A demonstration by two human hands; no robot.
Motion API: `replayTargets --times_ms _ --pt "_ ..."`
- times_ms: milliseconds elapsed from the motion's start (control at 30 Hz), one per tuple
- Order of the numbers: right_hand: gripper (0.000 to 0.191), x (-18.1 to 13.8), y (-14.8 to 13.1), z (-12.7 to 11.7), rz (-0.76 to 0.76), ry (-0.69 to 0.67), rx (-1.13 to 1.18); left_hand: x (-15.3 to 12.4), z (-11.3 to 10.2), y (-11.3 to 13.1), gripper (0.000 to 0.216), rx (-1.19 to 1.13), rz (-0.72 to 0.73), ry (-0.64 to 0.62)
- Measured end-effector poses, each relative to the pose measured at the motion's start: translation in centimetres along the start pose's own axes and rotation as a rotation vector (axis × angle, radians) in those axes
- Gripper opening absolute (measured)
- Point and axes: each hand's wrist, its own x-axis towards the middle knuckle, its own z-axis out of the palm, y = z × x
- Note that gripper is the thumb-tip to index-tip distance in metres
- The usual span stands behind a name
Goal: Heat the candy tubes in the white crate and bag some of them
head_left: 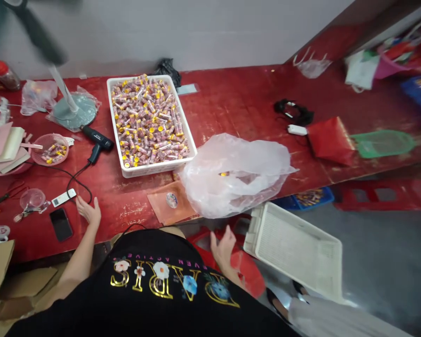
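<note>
Here the left hand [89, 209] rests open and flat on the red table [238, 100], fingers spread, holding nothing. Just beside its fingertips lie a small white remote [63, 198] and a loop of black cable [80, 180]; a dark phone [61, 224] sits a little nearer the table edge. The cable runs up to a black heat gun [97, 140]. The right hand [223, 247] hangs open below the table edge, empty, over a red stool [243, 267], and close to an empty white tray [298, 250] tilted beside it. Above that hand a crumpled clear plastic bag [233, 173] lies on the table, partly covering an orange sheet [168, 203]. Further back stands a white crate [149, 124] heaped with small yellow-capped tubes [145, 119]. A pink basket [51, 149] to the left holds a few more.
</note>
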Motion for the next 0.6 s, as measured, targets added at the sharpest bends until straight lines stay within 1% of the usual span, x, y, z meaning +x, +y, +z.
replayTargets --times_ms 33,67,100,133,167,200,233,267,300,333,367,400,467,533,600 --pt "0.085 3.5 -2.6 -1.0 -0.133 0.087 0.088 -0.6 0.2 1.7 0.089 -0.038 0.052 0.003" --pt "0.072 7.0 -5.6 -1.8 -0.263 0.143 0.161 -1.2 0.3 3.5 0.086 -0.073 0.108 0.001" --pt "0.065 10.5 -8.8 -2.4 -0.395 0.181 0.242 -1.9 0.3 5.4 0.084 -0.101 0.164 -0.005" --pt "0.061 13.8 -12.1 -2.6 -0.537 0.175 0.346 -2.6 0.3 7.5 0.081 -0.122 0.227 -0.014" --pt "0.057 16.8 -15.2 -2.3 -0.655 0.144 0.442 -3.2 0.2 9.8 0.078 -0.138 0.289 -0.026" --pt "0.055 19.4 -18.0 -1.6 -0.769 0.068 0.487 -3.8 0.1 12.2 0.074 -0.148 0.347 -0.040" --pt "0.055 21.5 -20.5 -0.3 -0.850 -0.067 0.467 -4.3 0.1 14.6 0.069 -0.149 0.413 -0.053" --pt "0.058 23.3 -22.5 1.5 -0.858 -0.204 0.379 -4.7 0.1 17.1 0.062 -0.138 0.482 -0.068" --pt "0.066 24.8 -24.3 3.5 -0.775 -0.294 0.251 -4.9 0.3 19.4 0.056 -0.111 0.551 -0.087" --pt "0.076 26.0 -25.7 5.7 -0.659 -0.374 0.108 -4.9 0.7 21.7 0.052 -0.065 0.618 -0.110" --pt "0.088 27.1 -26.9 7.9 -0.600 -0.429 -0.011 -4.8 1.1 23.8 0.050 -0.007 0.679 -0.138" --pt "0.093 28.2 -27.9 9.9 -0.594 -0.421 -0.081 -4.4 1.7 25.6 0.050 0.061 0.727 -0.169" --pt "0.094 30.3 -29.7 12.8 -0.642 -0.357 -0.115 -3.2 3.2 28.6 0.055 0.199 0.759 -0.230" --pt "0.091 32.5 -31.3 14.2 -0.696 -0.296 -0.067 -1.3 4.6 30.8 0.061 0.315 0.697 -0.286" --pt "0.090 34.8 -32.4 14.6 -0.756 -0.296 -0.021 1.0 5.6 32.4 0.064 0.375 0.600 -0.349"
